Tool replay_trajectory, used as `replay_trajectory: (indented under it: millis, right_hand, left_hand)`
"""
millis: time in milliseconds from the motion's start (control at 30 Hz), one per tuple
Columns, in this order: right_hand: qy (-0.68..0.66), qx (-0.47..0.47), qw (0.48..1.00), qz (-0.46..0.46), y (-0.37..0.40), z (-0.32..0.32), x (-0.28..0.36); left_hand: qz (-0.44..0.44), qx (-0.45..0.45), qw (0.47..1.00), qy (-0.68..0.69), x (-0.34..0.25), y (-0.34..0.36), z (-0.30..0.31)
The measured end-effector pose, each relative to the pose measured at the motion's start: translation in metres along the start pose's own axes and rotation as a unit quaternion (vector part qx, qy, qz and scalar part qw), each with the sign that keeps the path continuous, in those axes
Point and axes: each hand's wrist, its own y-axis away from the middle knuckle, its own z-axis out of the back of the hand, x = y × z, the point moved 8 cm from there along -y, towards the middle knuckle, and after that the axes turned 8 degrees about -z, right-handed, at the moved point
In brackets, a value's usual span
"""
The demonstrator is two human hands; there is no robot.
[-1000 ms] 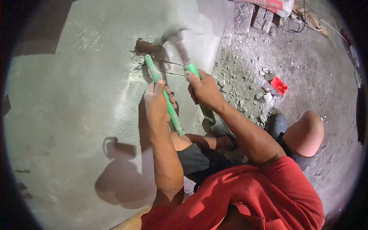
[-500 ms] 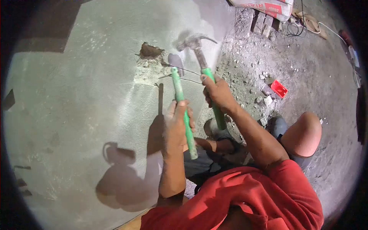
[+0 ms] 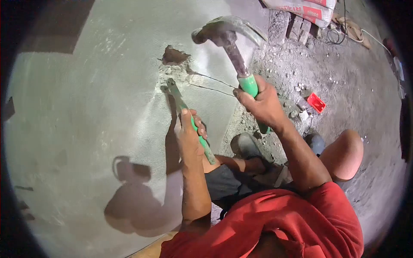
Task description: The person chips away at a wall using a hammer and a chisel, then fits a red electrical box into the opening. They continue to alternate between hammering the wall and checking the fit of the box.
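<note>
My right hand (image 3: pixel 266 103) is closed around the green grip of a claw hammer (image 3: pixel 235 53), its steel head raised in front of the grey wall. My left hand (image 3: pixel 190 136) wraps around a green chisel (image 3: pixel 177 93), a long bar with worn paint. Its upper end overlaps the chipped plaster just below a rough hole (image 3: pixel 175 56) in the wall. Two thin dark wires (image 3: pixel 214 79) run from beside the hole toward the right hand and pass behind it.
Rubble (image 3: pixel 284 81) lies along the foot of the wall. A small red box (image 3: pixel 316 102) sits among the debris. Printed sacks (image 3: pixel 305 10) and a dark cable (image 3: pixel 340 36) are at the top right. My bent knee (image 3: pixel 343 155) is at the right.
The hammer has moved up and right, its head now larger in view. The chisel has tilted, its upper end shifting left toward the chipped plaster. Both hands keep their grips.
</note>
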Motion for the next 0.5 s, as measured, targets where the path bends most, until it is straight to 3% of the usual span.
replay_trajectory:
  millis: [67, 200, 233, 267, 300, 333, 400, 500]
  right_hand:
    - [0.027, 0.036, 0.997, 0.064, 0.007, -0.008, 0.014]
    - [0.053, 0.079, 0.994, 0.060, 0.024, -0.020, 0.031]
    - [0.020, 0.066, 0.995, 0.078, 0.026, -0.023, 0.029]
    - [-0.013, 0.054, 0.994, 0.095, 0.026, -0.025, 0.024]
    - [-0.027, 0.070, 0.995, 0.072, 0.025, -0.029, 0.009]
    - [-0.027, 0.069, 0.995, 0.072, 0.024, -0.030, 0.005]
    - [-0.106, 0.069, 0.990, -0.058, 0.025, -0.034, -0.023]
    - [-0.175, 0.072, 0.980, -0.057, 0.022, -0.050, -0.048]
  left_hand:
    - [0.005, -0.017, 1.000, 0.018, 0.001, 0.001, 0.001]
    - [0.029, -0.006, 0.999, 0.042, 0.033, -0.009, 0.021]
    - [-0.036, 0.043, 0.987, -0.151, 0.044, -0.015, 0.029]
    - [-0.100, 0.089, 0.931, -0.339, 0.031, -0.014, 0.018]
    - [-0.032, 0.086, 0.958, -0.273, 0.037, -0.007, 0.018]
    - [-0.032, 0.087, 0.958, -0.273, 0.028, -0.006, 0.016]
    - [-0.034, 0.052, 0.952, -0.300, 0.017, -0.009, 0.027]
    - [-0.022, 0.049, 0.953, -0.297, 0.007, -0.016, 0.024]
